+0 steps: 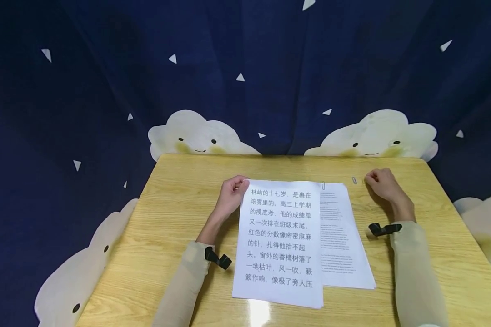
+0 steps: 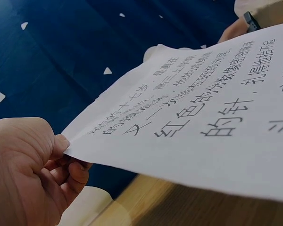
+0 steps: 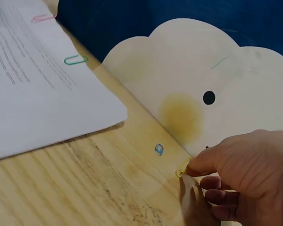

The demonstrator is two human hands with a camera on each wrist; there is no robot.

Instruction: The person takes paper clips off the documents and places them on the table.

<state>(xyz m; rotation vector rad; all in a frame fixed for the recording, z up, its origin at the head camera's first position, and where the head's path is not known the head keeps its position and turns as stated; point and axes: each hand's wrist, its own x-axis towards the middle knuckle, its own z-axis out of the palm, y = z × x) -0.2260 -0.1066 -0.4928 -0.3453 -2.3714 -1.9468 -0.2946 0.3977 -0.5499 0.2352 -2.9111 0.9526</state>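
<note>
My left hand [image 1: 232, 196] pinches the upper left corner of a white sheet [image 1: 278, 245] printed with large Chinese characters. That corner is raised in the left wrist view, between thumb and fingers [image 2: 75, 176]. Whether it is one sheet or several, I cannot tell. At the table's far right, my right hand [image 1: 384, 184] pinches a yellow paper clip [image 3: 183, 167] between thumb and forefinger. Beside it a blue paper clip [image 3: 159, 149] lies on the wood. Partly under the large-print sheet are papers with small print [image 1: 343, 245]; a green paper clip [image 3: 76, 60] and a pink one [image 3: 43, 18] sit on their top edge.
Everything lies on a light wooden table [image 1: 176, 200]. Behind it hangs a dark blue curtain [image 1: 286, 100] with white triangles and smiling clouds. Dark straps with small devices [image 1: 217, 258] are on both wrists.
</note>
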